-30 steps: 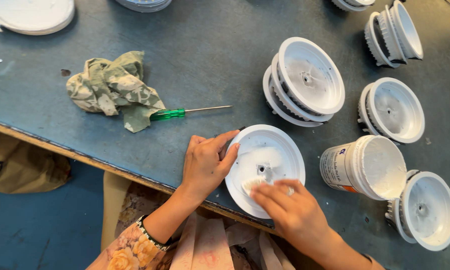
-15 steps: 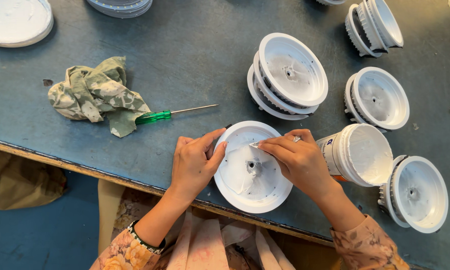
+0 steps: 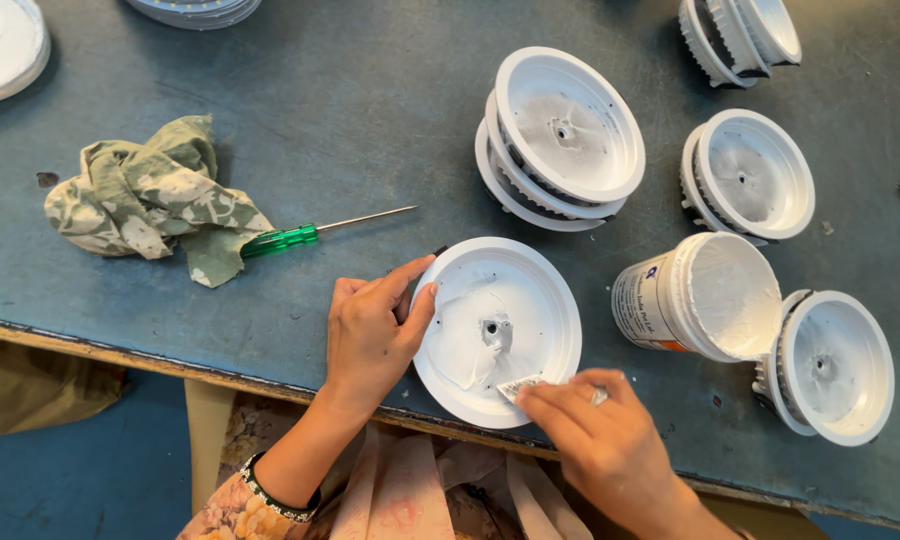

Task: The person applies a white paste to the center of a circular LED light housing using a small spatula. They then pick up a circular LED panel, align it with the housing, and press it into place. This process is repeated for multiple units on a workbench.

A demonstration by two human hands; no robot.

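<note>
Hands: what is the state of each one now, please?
Left hand: open, fingers steadying the white dish at its rim.
Right hand: closed, pinching a small flat scraper.

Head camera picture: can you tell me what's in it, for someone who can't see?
A left hand steadies a white dish at the table edge while the right hand spreads white paste in it with a small scraper. Nearby lie an open paste tub, more white dishes, a green screwdriver and a rag.

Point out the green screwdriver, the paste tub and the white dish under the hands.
Screwdriver point(image 3: 282, 240), head view, on its green handle.
Paste tub point(image 3: 650, 312), head view, on its side wall.
White dish point(image 3: 540, 300), head view, on its inner surface.
</note>
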